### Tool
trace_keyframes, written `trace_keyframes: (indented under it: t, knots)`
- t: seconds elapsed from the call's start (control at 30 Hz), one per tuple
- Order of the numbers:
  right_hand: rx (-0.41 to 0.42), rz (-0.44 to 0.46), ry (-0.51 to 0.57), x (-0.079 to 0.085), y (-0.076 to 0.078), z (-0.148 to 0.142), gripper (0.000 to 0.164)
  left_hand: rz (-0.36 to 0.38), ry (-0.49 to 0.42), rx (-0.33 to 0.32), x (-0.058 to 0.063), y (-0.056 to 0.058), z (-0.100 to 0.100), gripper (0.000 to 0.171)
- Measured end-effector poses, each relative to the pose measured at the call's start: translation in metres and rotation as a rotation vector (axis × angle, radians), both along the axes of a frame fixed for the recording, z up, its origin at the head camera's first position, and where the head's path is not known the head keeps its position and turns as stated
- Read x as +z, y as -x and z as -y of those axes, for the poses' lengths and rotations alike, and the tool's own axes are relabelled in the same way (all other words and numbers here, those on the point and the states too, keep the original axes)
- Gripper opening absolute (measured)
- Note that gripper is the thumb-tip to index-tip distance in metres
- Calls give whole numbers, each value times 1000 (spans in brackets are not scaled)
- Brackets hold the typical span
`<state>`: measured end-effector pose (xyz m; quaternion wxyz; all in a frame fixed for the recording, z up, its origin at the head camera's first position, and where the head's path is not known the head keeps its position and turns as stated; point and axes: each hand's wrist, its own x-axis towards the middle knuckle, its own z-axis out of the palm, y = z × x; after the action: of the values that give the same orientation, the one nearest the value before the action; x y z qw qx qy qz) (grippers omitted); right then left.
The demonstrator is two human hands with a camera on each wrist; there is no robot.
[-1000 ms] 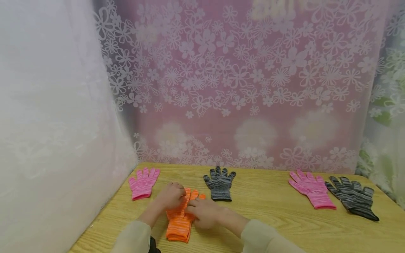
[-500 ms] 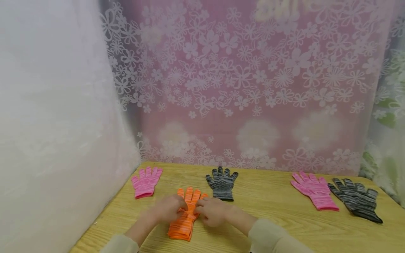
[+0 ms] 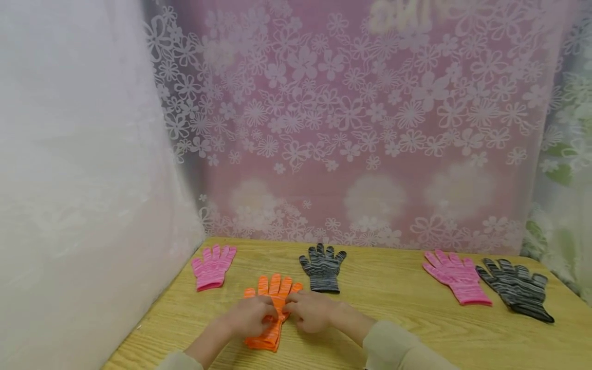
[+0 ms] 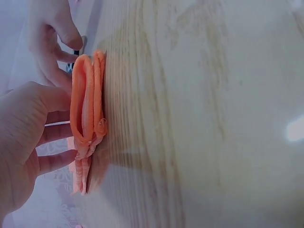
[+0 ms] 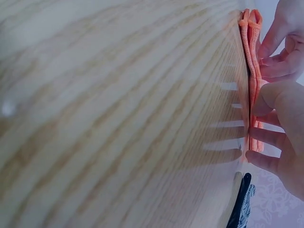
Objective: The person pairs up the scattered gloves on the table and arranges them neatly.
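Two orange knit gloves (image 3: 276, 298) lie stacked on the wooden table, fingers pointing away and cuffs toward me. From the left wrist view their two cuffs (image 4: 88, 102) show one over the other, the upper one gaping. My left hand (image 3: 252, 316) lies over the left side of the stack, with its fingertips and thumb touching the upper glove. On the opposite side, my right hand (image 3: 312, 311) touches the glove near its thumb and finger roots. In the right wrist view, the right hand's fingers (image 5: 266, 137) are spread along the glove's edge, fairly straight.
A pink glove (image 3: 214, 267) lies at the back left and a grey-black glove (image 3: 324, 270) behind the orange pair. Another pink glove (image 3: 458, 277) and a grey-black one (image 3: 518, 288) lie side by side at right. A flowered curtain (image 3: 351, 128) hangs behind the table (image 3: 393, 329).
My left hand has come down from the orange glove's fingers toward its palm, uncovering the fingers. My right hand has shifted slightly along the right side. The other gloves stay put.
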<state>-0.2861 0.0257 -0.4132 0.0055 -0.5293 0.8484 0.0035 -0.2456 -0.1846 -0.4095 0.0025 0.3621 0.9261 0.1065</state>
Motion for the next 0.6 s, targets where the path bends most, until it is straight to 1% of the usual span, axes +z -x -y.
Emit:
trace_keyframes:
  t: [0.1, 0.27, 0.43, 0.5, 0.6]
  knots:
    - [-7, 3, -2, 0, -1, -1, 38, 19, 0, 13, -1, -1, 0, 11]
    - [-32, 18, -6, 2, -3, -1, 38, 36, -13, 14, -4, 1, 0, 10]
    - [-56, 48, -2, 3, -2, -1, 41, 73, -32, 16, -3, 2, 0, 11]
    - [-57, 64, 1, 3, -2, -1, 41, 77, -33, 11, -2, 2, 0, 11]
    - [-51, 79, 6, 2, 0, -2, 41, 53, -16, 2, -3, 2, 0, 11]
